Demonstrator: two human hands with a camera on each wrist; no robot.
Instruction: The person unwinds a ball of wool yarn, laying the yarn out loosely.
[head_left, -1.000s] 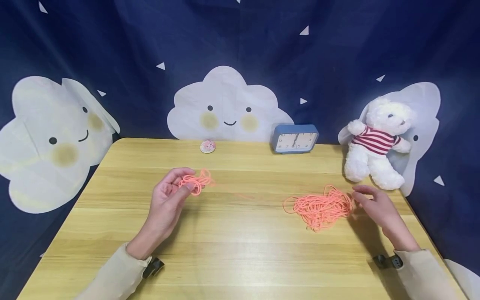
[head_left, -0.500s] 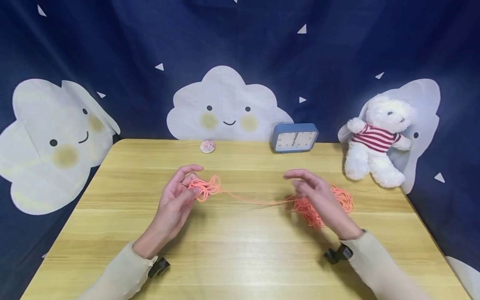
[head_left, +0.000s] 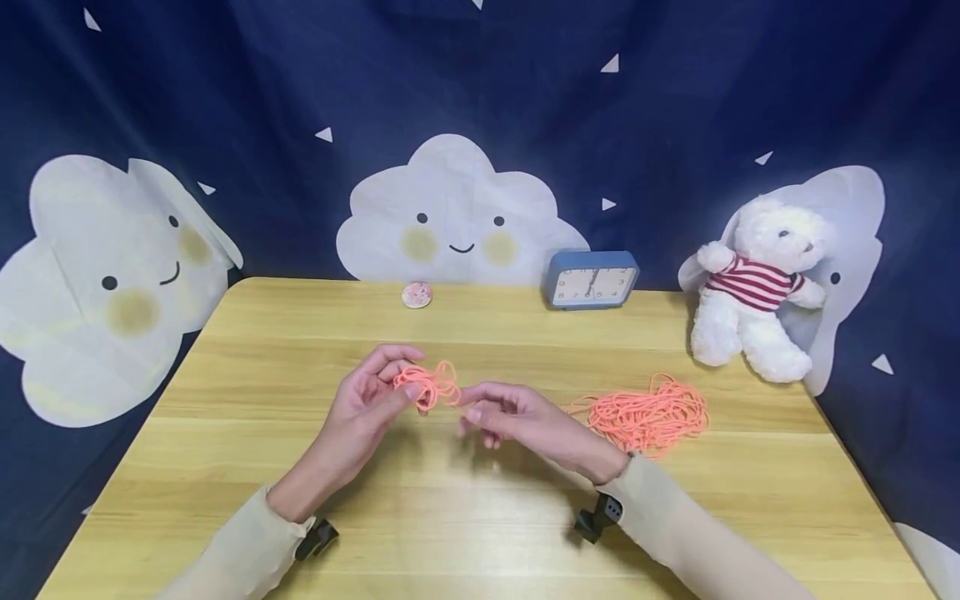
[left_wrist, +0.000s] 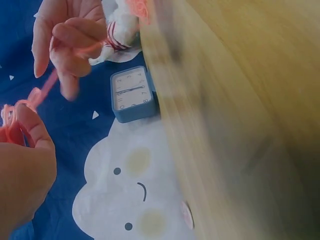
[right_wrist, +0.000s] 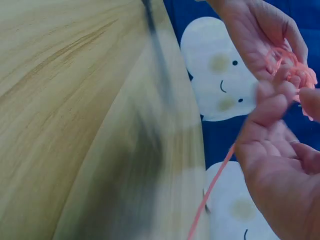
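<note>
My left hand [head_left: 362, 415] pinches a small looped bundle of coral string [head_left: 433, 388] between thumb and fingers above the table. Close to its right side is my right hand [head_left: 534, 423], fingers curled and thumb against the index finger. In the left wrist view a strand [left_wrist: 48, 85] runs from the bundle into the right hand's fingers. The right wrist view has the same string [right_wrist: 212, 187] leaving that hand downward. On the table at right lies a loose, tangled pile of coral string [head_left: 651, 418], partly behind the right forearm.
A blue clock [head_left: 592, 282] stands at the table's back edge, with a small round pink-and-white disc [head_left: 417, 295] to its left. A white teddy bear [head_left: 753, 287] in a striped shirt sits at the back right. A dark blue cloud-print curtain [head_left: 480, 83] hangs behind the wooden table [head_left: 480, 533].
My right hand has swept left from beside the pile, across it, to the bundle. The left hand has shifted slightly right and still holds its bundle.
</note>
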